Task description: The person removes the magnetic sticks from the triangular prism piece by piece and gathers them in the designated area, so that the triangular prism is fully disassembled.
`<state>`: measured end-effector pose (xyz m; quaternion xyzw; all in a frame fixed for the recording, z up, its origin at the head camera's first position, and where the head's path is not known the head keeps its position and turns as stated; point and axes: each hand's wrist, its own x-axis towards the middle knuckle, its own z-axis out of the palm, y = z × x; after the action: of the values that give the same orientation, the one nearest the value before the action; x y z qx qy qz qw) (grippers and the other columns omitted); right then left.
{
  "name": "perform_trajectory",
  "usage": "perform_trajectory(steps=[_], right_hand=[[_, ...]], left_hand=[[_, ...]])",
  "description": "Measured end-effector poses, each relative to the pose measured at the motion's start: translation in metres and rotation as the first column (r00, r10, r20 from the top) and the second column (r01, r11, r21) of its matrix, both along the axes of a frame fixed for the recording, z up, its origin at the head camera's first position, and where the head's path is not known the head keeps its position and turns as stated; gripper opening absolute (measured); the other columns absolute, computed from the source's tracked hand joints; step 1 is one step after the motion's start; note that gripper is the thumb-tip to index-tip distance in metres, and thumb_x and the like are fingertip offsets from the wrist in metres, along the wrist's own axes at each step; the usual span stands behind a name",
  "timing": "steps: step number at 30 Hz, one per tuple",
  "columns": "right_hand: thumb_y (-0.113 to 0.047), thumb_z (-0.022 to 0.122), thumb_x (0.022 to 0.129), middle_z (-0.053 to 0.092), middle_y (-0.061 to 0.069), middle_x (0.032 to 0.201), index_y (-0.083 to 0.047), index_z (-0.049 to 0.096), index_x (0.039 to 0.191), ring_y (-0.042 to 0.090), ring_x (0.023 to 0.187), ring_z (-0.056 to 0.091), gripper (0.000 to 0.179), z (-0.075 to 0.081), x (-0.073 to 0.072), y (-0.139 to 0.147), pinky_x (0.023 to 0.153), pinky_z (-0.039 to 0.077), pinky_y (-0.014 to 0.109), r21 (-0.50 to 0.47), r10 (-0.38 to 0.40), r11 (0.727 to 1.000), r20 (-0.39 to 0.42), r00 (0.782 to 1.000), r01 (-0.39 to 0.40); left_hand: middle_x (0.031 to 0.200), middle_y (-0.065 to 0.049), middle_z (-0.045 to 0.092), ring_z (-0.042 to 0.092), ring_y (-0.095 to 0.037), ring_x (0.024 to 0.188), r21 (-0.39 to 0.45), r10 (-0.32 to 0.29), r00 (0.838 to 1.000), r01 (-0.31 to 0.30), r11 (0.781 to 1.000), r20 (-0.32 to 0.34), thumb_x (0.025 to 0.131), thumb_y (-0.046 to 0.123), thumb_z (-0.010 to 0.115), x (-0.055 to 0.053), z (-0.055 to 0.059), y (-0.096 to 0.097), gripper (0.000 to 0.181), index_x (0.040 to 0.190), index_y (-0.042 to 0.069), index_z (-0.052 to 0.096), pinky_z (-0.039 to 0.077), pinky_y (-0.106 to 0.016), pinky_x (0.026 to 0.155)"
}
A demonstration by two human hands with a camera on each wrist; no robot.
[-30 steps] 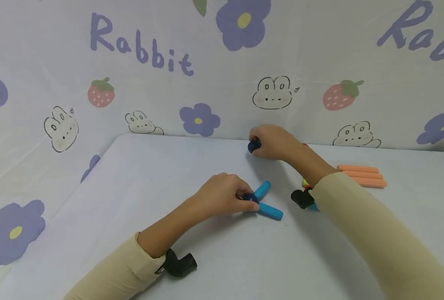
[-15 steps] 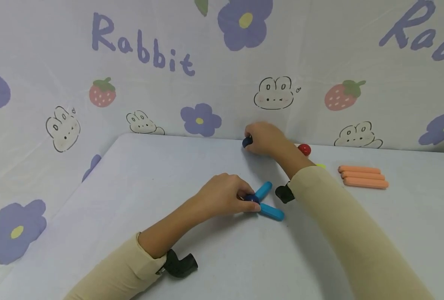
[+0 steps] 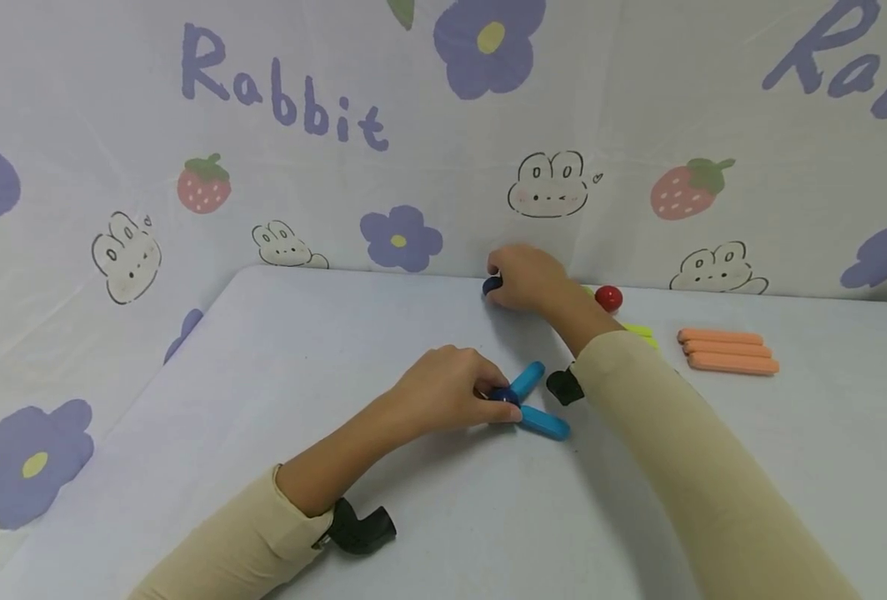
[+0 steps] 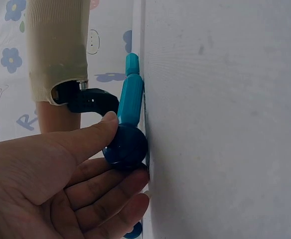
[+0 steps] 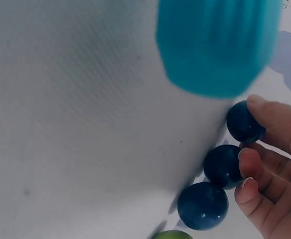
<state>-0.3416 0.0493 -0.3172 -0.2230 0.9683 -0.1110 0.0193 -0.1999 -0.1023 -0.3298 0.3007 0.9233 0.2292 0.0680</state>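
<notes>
Near the middle of the table my left hand [image 3: 447, 387] pinches a dark blue ball [image 3: 505, 397]. Two lighter blue rods [image 3: 544, 422] fan out from that ball to the right; the left wrist view shows the ball [image 4: 125, 147] between thumb and fingers, against a rod [image 4: 131, 102]. At the table's back edge, my right hand [image 3: 528, 277] grips another dark blue ball [image 3: 492, 284]. From the right wrist, this ball [image 5: 245, 122] sits under the thumb, while two more dark blue balls [image 5: 223, 166] lie in a row beside the fingers. A blue rod end looms close to that camera.
Right of the right forearm lie a red ball [image 3: 608, 298], yellow-green rods [image 3: 642, 333] partly behind the arm, and several orange rods [image 3: 729, 351]. A green ball [image 5: 173, 235] shows at the right wrist view's bottom edge. A patterned cloth [image 3: 301, 192] hangs behind the table.
My right hand has shifted left and slightly back, then almost stopped. The red ball and yellow-green rods have come into sight beside its forearm. The left hand stays on its ball.
</notes>
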Motion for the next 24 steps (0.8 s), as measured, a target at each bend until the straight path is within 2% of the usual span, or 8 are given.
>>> perform_trajectory(steps=[3,7,11,13,16,18,21,24], right_hand=[[-0.022,0.074,0.091,0.065,0.016,0.116,0.0,0.065,0.121,0.031,0.103,0.057,0.038,0.006,0.001,0.004,0.092,0.047,0.046,-0.006,0.011,1.0,-0.005,1.0,-0.012],[-0.022,0.07,0.094,0.063,0.017,0.12,-0.001,0.064,0.124,0.032,0.109,0.057,0.037,0.028,0.008,0.012,0.095,0.046,0.048,-0.063,0.033,0.997,-0.038,0.999,-0.035],[-0.016,0.065,0.096,0.064,0.016,0.12,-0.002,0.067,0.12,0.032,0.112,0.057,0.027,0.048,0.03,0.022,0.097,0.046,0.049,-0.139,0.072,0.987,-0.053,0.996,-0.079],[-0.01,0.064,0.096,0.067,0.014,0.115,-0.002,0.07,0.115,0.031,0.107,0.059,0.021,0.051,0.045,0.028,0.094,0.049,0.048,-0.14,0.137,0.98,-0.049,0.989,-0.143],[-0.006,0.068,0.093,0.07,0.009,0.108,-0.005,0.073,0.109,0.029,0.102,0.062,0.017,0.045,0.071,0.038,0.088,0.053,0.044,-0.087,0.249,0.965,0.008,0.968,-0.248],[-0.005,0.071,0.091,0.071,0.007,0.105,-0.005,0.074,0.108,0.028,0.101,0.064,0.017,0.036,0.087,0.046,0.087,0.054,0.042,-0.038,0.328,0.944,0.045,0.944,-0.327],[-0.009,0.074,0.09,0.07,0.003,0.102,-0.008,0.075,0.109,0.024,0.097,0.066,0.019,0.021,0.106,0.054,0.083,0.056,0.039,-0.003,0.371,0.928,0.098,0.923,-0.373],[-0.013,0.076,0.089,0.067,-0.001,0.096,-0.011,0.076,0.109,0.017,0.087,0.064,0.02,0.008,0.119,0.057,0.078,0.056,0.036,0.003,0.369,0.928,0.098,0.924,-0.372]], left_hand=[[0.069,0.015,0.065,0.057,-0.003,0.065,-0.005,0.003,1.0,-0.003,1.0,0.013,0.088,0.037,0.078,0.0,0.0,0.001,0.025,0.099,0.015,0.08,0.044,-0.024,0.061],[0.068,0.015,0.064,0.055,-0.004,0.063,-0.005,0.007,1.0,-0.007,1.0,0.023,0.089,0.037,0.078,0.001,0.001,0.001,0.026,0.101,0.015,0.08,0.043,-0.023,0.059],[0.068,0.014,0.064,0.054,-0.004,0.062,0.0,0.008,1.0,-0.008,1.0,0.027,0.089,0.037,0.078,0.0,0.001,0.001,0.026,0.102,0.014,0.08,0.041,-0.023,0.058],[0.068,0.014,0.064,0.053,-0.004,0.061,0.003,0.002,1.0,-0.002,1.0,0.027,0.088,0.037,0.078,0.0,0.001,0.0,0.025,0.101,0.015,0.08,0.041,-0.023,0.058],[0.067,0.014,0.063,0.053,-0.005,0.061,0.009,-0.004,1.0,0.003,1.0,0.024,0.088,0.036,0.079,-0.001,0.001,0.0,0.024,0.099,0.015,0.08,0.04,-0.023,0.057],[0.067,0.014,0.063,0.053,-0.005,0.062,0.011,-0.007,1.0,0.007,1.0,0.024,0.088,0.036,0.078,-0.001,0.001,0.0,0.023,0.098,0.015,0.08,0.04,-0.023,0.058],[0.072,0.014,0.066,0.056,-0.005,0.065,0.005,-0.005,1.0,0.005,1.0,0.031,0.089,0.037,0.078,-0.001,0.001,0.0,0.025,0.101,0.015,0.08,0.043,-0.023,0.06],[0.081,0.011,0.071,0.06,-0.003,0.072,-0.007,0.009,0.999,-0.009,1.0,0.037,0.089,0.038,0.078,0.0,0.002,-0.001,0.031,0.108,0.013,0.079,0.047,-0.023,0.065]])
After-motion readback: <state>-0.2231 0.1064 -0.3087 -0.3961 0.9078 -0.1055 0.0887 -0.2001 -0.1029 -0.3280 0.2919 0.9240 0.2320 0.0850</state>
